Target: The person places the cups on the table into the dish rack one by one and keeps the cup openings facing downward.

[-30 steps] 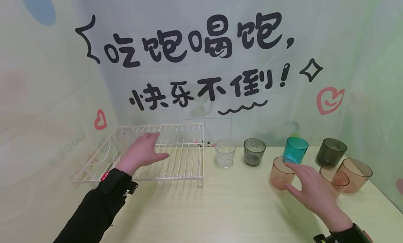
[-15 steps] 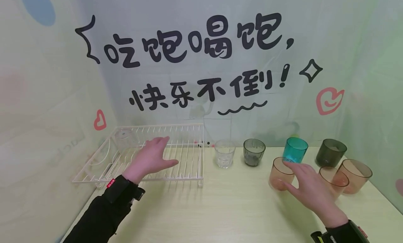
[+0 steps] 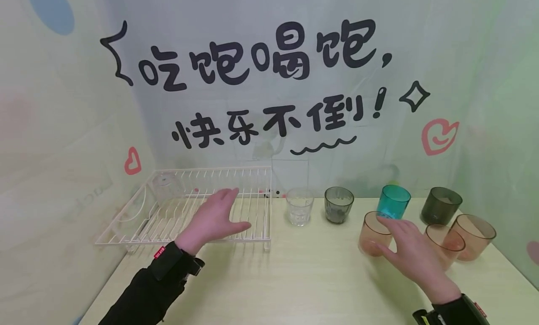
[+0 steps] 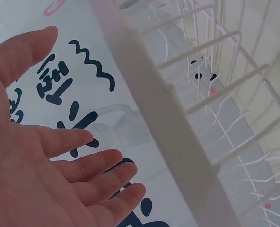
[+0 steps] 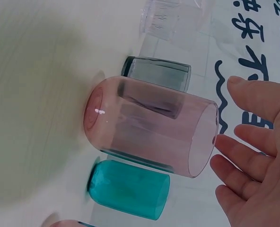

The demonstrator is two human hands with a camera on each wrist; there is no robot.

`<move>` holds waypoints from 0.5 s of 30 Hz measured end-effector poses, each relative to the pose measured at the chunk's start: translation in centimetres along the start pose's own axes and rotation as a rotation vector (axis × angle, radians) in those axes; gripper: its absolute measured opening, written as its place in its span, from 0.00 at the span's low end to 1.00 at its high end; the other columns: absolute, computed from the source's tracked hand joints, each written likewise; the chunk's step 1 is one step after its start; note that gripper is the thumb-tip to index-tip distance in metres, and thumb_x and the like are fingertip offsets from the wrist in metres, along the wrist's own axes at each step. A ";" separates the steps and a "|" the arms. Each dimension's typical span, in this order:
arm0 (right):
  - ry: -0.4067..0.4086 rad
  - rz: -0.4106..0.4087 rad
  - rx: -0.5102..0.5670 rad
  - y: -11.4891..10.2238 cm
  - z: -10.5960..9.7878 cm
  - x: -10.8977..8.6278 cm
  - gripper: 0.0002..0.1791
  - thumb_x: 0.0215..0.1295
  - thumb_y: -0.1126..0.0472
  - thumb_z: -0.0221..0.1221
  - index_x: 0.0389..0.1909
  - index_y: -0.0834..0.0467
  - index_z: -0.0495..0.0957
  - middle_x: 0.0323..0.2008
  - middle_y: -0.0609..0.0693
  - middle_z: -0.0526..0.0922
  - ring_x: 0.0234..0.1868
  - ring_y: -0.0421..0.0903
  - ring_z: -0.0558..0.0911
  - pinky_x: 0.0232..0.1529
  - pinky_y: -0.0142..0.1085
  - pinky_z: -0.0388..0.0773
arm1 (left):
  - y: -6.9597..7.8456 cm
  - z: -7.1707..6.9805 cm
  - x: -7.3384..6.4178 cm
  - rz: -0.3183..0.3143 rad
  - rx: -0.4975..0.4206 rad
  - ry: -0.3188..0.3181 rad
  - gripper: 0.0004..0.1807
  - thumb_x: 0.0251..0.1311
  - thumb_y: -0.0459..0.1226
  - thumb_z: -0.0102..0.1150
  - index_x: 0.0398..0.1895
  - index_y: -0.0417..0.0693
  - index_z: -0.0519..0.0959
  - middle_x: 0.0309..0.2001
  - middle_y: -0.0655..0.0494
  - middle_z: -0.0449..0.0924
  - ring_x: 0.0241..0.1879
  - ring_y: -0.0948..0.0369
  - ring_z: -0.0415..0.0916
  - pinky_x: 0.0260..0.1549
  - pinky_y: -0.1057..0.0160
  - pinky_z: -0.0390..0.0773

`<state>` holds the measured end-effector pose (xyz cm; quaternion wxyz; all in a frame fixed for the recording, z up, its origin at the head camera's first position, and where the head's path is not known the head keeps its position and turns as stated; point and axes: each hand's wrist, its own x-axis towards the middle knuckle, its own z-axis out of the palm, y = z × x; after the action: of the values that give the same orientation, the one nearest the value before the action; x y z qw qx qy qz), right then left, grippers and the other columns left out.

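Head view shows your two hands well apart over the desk. Your left hand hangs above the white rack, its thumb spread away from relaxed fingers. Your right hand has its thumb and fingers parted at the rim of the leftmost pink glass; whether skin meets glass you cannot tell, even from the right wrist view. That glass stands upright on the desk, in front of the teal glass. Two other pink glasses stand to its right, one partly behind your right hand, with the dark glass behind them. Left of the teal one you see the gray glass, then the clear glass near the rack's right end. Another clear tumbler sits at the rack's back left.
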<state>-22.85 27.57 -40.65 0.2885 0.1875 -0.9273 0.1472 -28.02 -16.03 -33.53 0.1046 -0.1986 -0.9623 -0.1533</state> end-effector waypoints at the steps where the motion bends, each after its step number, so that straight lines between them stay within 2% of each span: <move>1: -0.001 0.001 -0.001 0.0 0.1 0.0 0.34 0.50 0.44 0.61 0.56 0.58 0.68 0.51 0.56 0.74 0.51 0.57 0.69 0.49 0.50 0.66 | 0.1 0.1 0.0 0.004 -0.001 0.005 0.52 0.41 0.59 0.62 0.65 0.40 0.56 0.60 0.41 0.61 0.59 0.46 0.60 0.55 0.49 0.62; 15: -0.059 0.028 0.036 -0.1 0.6 0.1 0.33 0.51 0.50 0.62 0.57 0.58 0.66 0.52 0.58 0.72 0.53 0.58 0.67 0.50 0.53 0.65 | 1.5 1.5 -0.3 0.074 0.000 0.051 0.52 0.40 0.61 0.61 0.65 0.42 0.55 0.60 0.42 0.62 0.59 0.47 0.60 0.54 0.49 0.63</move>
<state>-23.20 27.18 -41.06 0.2556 0.1840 -0.9351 0.1626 -27.38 -14.28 -34.65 0.1346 -0.2303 -0.9514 -0.1542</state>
